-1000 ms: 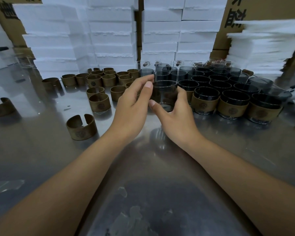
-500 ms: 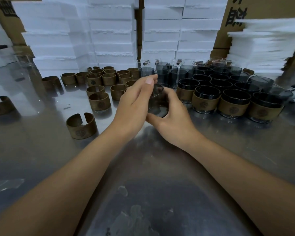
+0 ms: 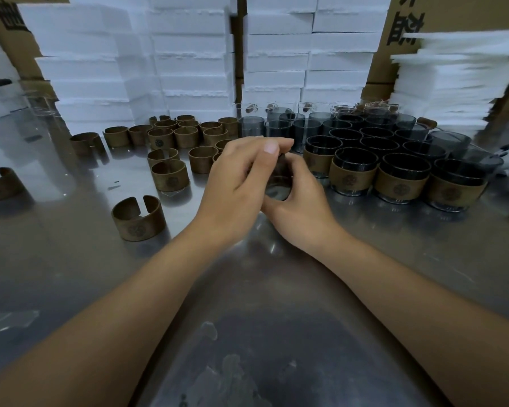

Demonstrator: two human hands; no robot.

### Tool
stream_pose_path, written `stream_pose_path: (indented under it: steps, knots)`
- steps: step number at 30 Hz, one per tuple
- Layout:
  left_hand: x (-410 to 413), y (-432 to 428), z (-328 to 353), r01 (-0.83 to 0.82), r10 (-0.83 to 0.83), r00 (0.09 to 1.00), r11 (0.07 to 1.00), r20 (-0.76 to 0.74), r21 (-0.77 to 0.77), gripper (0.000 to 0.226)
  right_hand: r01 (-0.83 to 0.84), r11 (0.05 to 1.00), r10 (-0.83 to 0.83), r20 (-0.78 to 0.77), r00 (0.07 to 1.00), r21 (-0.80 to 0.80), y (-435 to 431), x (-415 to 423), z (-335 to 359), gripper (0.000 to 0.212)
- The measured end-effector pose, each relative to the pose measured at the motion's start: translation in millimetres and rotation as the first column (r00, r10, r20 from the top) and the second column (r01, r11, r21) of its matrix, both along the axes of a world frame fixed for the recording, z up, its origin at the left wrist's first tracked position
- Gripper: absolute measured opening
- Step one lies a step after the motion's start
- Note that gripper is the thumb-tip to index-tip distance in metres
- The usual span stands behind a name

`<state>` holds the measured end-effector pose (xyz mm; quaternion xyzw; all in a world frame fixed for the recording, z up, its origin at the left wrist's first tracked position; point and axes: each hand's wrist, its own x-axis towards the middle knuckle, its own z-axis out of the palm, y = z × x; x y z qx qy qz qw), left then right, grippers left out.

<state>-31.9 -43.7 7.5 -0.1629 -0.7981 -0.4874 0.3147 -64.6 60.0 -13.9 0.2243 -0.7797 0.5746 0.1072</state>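
Observation:
A dark smoked glass cup [image 3: 278, 183] is held tilted just above the steel table, between both hands. My right hand [image 3: 299, 207] curls round it from below and the right. My left hand [image 3: 238, 186] closes over its top and left side, fingers across the rim. Most of the cup is hidden by the fingers. Brown open sleeve bands lie to the left, the nearest one [image 3: 138, 217] by my left wrist. Glass cups wearing brown sleeves [image 3: 353, 174] stand in rows to the right.
Bare dark glasses [image 3: 279, 127] stand behind the hands. More loose bands [image 3: 171, 174] are scattered at the left. White foam boxes [image 3: 194, 60] are stacked along the back and a foam sheet pile [image 3: 453, 77] at the right. The steel table [image 3: 247, 318] shows scuffed film near me.
The cup was lifted from the front of the row and drawn toward me. Both hands closed tighter round it, and it now tilts.

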Motion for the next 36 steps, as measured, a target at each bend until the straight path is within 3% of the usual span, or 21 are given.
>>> stream_pose_path:
  steps: [8, 21, 27, 36]
  knots:
    - [0, -2, 1, -0.032, 0.033, 0.999, 0.999, -0.024, 0.022, 0.03, 0.115, 0.992, -0.111, 0.062, 0.992, -0.055, 1, -6, -2, 0.057]
    - [-6, -12, -4, -0.176, 0.174, 0.984, 0.981, 0.03, 0.078, 0.025, 0.146, 0.985, -0.14, 0.067, 0.988, -0.088, 1, -5, -1, 0.062]
    - [-9, -11, -4, -0.094, 0.073, 0.976, 0.991, 0.205, 0.095, 0.028, 0.129, 0.988, -0.123, 0.069, 0.99, -0.087, 2, -5, -1, 0.063]
    - [-7, -11, 6, 0.04, -0.098, 0.945, 0.982, 0.313, 0.184, 0.035, 0.042, 0.998, -0.04, 0.043, 0.998, -0.046, 1, 0, 1, 0.059]
